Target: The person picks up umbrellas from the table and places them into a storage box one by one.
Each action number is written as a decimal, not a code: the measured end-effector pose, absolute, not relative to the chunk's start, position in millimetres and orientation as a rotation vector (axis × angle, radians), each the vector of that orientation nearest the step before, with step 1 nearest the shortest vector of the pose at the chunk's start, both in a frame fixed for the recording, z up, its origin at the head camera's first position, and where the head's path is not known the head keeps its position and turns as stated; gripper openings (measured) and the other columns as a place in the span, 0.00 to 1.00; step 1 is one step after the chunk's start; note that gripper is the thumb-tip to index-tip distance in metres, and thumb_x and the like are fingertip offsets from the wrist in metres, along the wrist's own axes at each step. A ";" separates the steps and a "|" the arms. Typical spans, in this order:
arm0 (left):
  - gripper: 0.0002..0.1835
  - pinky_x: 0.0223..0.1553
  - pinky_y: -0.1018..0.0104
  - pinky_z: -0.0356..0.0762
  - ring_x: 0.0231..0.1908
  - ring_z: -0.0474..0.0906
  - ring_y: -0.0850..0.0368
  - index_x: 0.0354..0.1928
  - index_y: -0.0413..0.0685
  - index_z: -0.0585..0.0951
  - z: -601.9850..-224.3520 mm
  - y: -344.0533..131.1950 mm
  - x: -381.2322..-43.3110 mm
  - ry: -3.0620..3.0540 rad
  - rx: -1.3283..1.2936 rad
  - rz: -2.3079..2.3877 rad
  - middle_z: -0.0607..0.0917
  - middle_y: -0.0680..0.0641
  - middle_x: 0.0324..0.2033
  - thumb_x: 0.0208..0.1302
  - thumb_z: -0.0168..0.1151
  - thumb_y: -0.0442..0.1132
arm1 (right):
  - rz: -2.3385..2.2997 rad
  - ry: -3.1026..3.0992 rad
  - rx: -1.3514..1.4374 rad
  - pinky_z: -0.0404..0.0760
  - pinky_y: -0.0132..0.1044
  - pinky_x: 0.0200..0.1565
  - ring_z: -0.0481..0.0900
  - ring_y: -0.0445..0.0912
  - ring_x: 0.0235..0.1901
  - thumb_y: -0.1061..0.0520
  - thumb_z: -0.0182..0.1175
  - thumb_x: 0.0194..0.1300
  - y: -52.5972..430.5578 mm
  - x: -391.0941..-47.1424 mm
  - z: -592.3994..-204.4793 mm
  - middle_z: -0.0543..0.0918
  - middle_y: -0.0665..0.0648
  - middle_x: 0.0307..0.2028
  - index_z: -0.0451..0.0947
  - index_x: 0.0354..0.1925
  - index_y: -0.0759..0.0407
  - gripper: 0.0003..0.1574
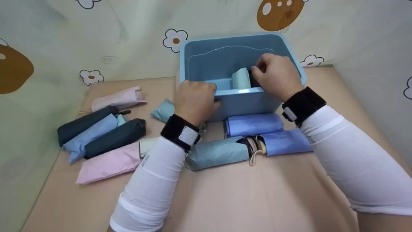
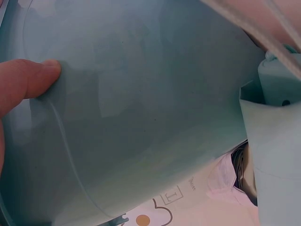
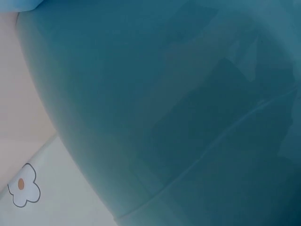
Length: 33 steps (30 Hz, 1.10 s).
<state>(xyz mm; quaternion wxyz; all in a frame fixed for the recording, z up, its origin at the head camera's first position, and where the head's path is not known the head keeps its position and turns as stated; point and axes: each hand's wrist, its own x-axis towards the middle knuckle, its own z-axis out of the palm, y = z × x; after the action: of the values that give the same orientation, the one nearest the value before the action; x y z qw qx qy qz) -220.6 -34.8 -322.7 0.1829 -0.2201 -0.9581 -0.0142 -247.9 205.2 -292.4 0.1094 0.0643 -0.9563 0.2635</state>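
Observation:
A blue plastic bin [image 1: 248, 102] stands at the back of the table. My left hand [image 1: 195, 101] grips its front rim near the left corner. In the left wrist view, the thumb [image 2: 40, 77] lies against the bin wall [image 2: 150, 94]. Over the front rim on the right, my right hand [image 1: 278, 75] reaches in, its fingers curled at a dark folded umbrella [image 1: 254, 80], mostly hidden. A pale mint folded umbrella [image 1: 241, 79] stands beside it in the bin. The right wrist view has only the bin's outer wall [image 3: 141, 103], with that hand out of sight.
Several folded umbrellas in sleeves lie left of the bin, including a dark one [image 1: 116, 138] and a pink one [image 1: 109, 163]. In front are a teal umbrella [image 1: 220, 154] and two blue ones [image 1: 254, 124]. Patterned sheeting [image 1: 135, 38] hangs behind the table [image 1: 231, 199].

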 end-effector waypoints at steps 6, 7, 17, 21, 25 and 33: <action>0.20 0.31 0.53 0.75 0.24 0.81 0.51 0.23 0.51 0.79 -322.6 -33.9 -220.4 -2.709 -0.609 -0.033 0.82 0.50 0.19 0.64 0.70 0.55 | 0.784 -2.807 0.193 0.73 0.42 0.37 0.80 0.52 0.36 0.46 0.56 0.78 206.5 -248.6 -293.4 0.84 0.61 0.36 0.84 0.46 0.60 0.19; 0.20 0.31 0.53 0.74 0.24 0.81 0.51 0.23 0.51 0.79 -322.5 -33.8 -220.4 -2.709 -0.608 -0.034 0.82 0.50 0.18 0.64 0.70 0.55 | 0.782 -2.806 0.192 0.73 0.42 0.38 0.80 0.52 0.36 0.47 0.56 0.78 206.5 -248.3 -293.2 0.85 0.61 0.36 0.84 0.46 0.60 0.19; 0.19 0.31 0.53 0.75 0.24 0.82 0.51 0.22 0.51 0.79 -323.5 -33.9 -220.5 -2.692 -0.608 -0.036 0.81 0.50 0.18 0.64 0.70 0.54 | 0.777 -2.808 0.198 0.74 0.42 0.38 0.80 0.52 0.36 0.47 0.55 0.78 206.9 -248.2 -291.9 0.85 0.60 0.36 0.84 0.46 0.60 0.19; 0.20 0.30 0.53 0.74 0.24 0.82 0.51 0.21 0.51 0.77 -323.7 -34.6 -220.3 -2.673 -0.609 -0.049 0.81 0.50 0.17 0.63 0.71 0.53 | 0.780 -2.791 0.202 0.73 0.42 0.37 0.80 0.52 0.35 0.47 0.56 0.77 206.8 -248.2 -292.4 0.85 0.61 0.35 0.84 0.44 0.60 0.19; 0.20 0.30 0.53 0.74 0.24 0.82 0.51 0.22 0.51 0.78 -323.8 -34.7 -220.4 -2.678 -0.605 -0.048 0.82 0.50 0.17 0.63 0.71 0.53 | 0.790 -2.797 0.196 0.72 0.42 0.35 0.80 0.52 0.35 0.46 0.56 0.77 206.5 -248.1 -292.8 0.84 0.60 0.35 0.84 0.45 0.60 0.19; 0.19 0.31 0.53 0.75 0.25 0.83 0.51 0.24 0.51 0.80 -323.0 -34.1 -219.7 -2.702 -0.602 -0.030 0.84 0.50 0.19 0.64 0.71 0.55 | 0.783 -2.806 0.184 0.74 0.42 0.37 0.80 0.52 0.35 0.47 0.56 0.78 205.9 -247.5 -293.2 0.84 0.60 0.36 0.84 0.45 0.60 0.19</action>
<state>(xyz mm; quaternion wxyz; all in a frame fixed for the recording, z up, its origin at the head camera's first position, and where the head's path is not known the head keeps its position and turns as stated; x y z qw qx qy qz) -219.7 -34.1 -323.0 0.1854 -0.2138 -0.9591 -0.0106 -247.5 205.9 -293.2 0.1113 0.0627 -0.9553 0.2666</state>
